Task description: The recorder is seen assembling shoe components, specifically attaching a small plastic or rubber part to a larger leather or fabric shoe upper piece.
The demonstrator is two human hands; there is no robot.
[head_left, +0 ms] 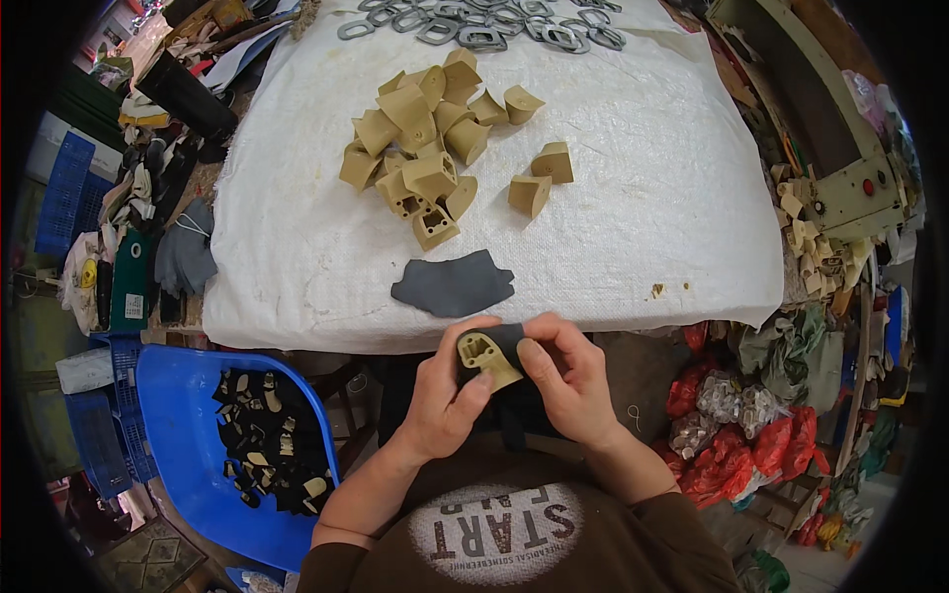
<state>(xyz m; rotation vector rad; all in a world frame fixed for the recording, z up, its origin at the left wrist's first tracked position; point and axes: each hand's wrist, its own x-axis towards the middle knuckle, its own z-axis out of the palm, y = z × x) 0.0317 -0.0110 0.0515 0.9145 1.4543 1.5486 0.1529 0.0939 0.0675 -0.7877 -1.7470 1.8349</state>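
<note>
Close to my body, just past the table's front edge, both my hands hold a beige shoe heel point(505, 376) with its hollow, holed top face showing. A dark grey covering piece point(507, 338) curves around its far side. My left hand point(442, 403) grips the heel from the left, thumb on its lower side. My right hand point(573, 387) pinches the covering at the right, with thumb and fingers closed on it. Flat on the table beyond lies another dark grey cut piece point(455, 282) with notched ends. Farther back is a heap of bare beige heels point(405, 114).
A white woven sheet point(652, 208) covers the table, with grey rings point(479, 38) at its far end. On the left stands a blue basin point(183, 395) of dark-covered heels. Red bags point(727, 474) lie low right; a pale green machine point(860, 198) is at far right.
</note>
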